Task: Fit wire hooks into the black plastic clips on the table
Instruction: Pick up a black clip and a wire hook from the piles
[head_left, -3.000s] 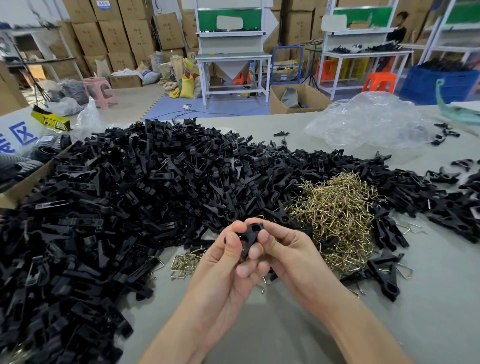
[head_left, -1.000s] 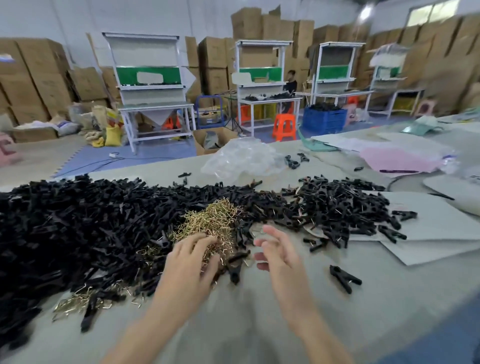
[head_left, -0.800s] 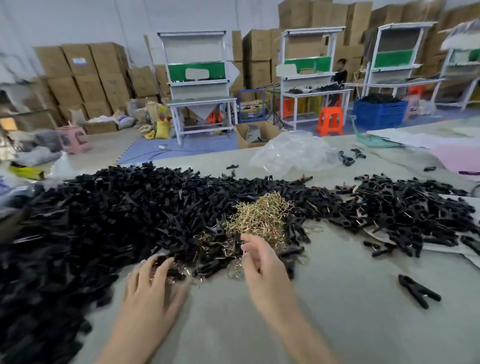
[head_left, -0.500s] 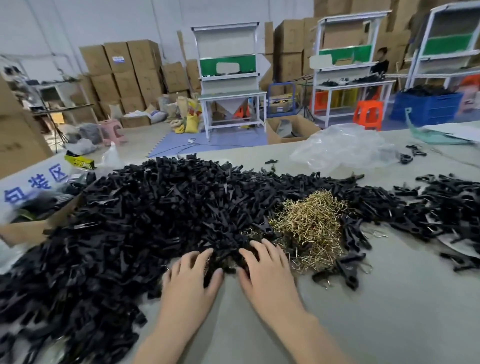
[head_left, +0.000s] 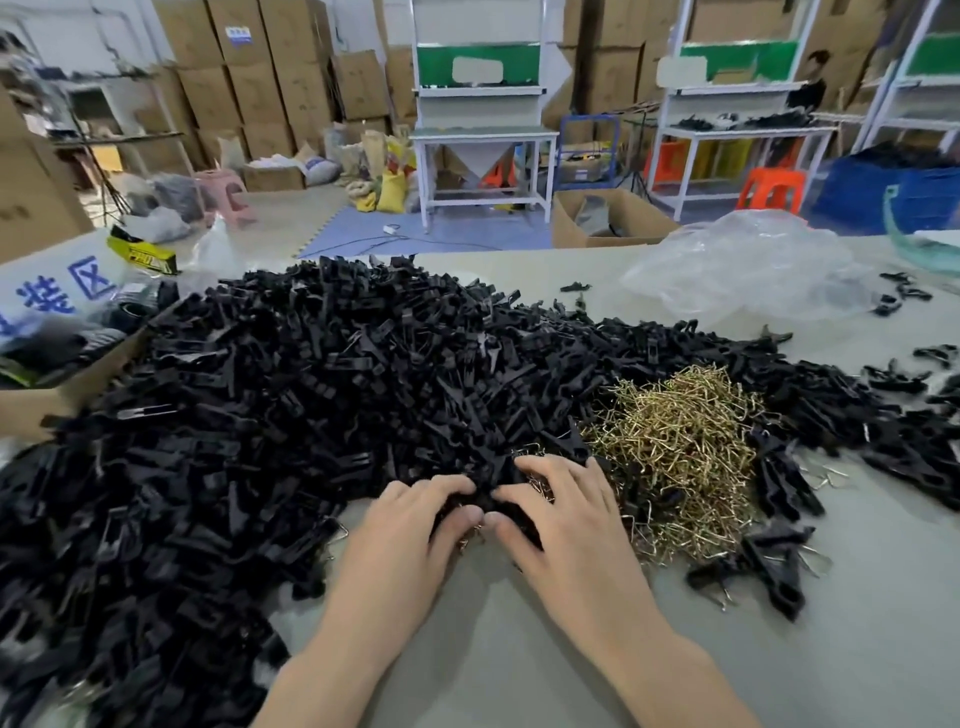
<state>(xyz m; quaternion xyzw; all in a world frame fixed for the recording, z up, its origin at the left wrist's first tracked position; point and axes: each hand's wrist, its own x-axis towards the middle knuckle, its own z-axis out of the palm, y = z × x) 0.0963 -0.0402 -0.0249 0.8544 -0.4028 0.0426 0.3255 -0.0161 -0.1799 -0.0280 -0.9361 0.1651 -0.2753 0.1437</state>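
Note:
A large heap of black plastic clips (head_left: 337, 395) covers the left and middle of the grey table (head_left: 857, 623). To its right lies a tangle of brass wire hooks (head_left: 685, 447). My left hand (head_left: 410, 535) and my right hand (head_left: 566, 530) lie side by side at the heap's near edge. Their fingers curl into the clips, and the thumbs nearly touch. Each hand closes on a small bunch of black clips between fingers and thumb. A few hooks lie under my right fingers.
Clips fitted with hooks (head_left: 779, 566) lie near the front right, and more stretch along the right edge. A crumpled clear plastic bag (head_left: 748, 270) sits at the back right. An open cardboard box (head_left: 31, 410) stands at the left. Workbenches and stacked cartons fill the room behind.
The view swung left from the right-hand pile back to the main heap. Both hands came down onto the heap's near edge, and their flat fingers have now curled into the clips.

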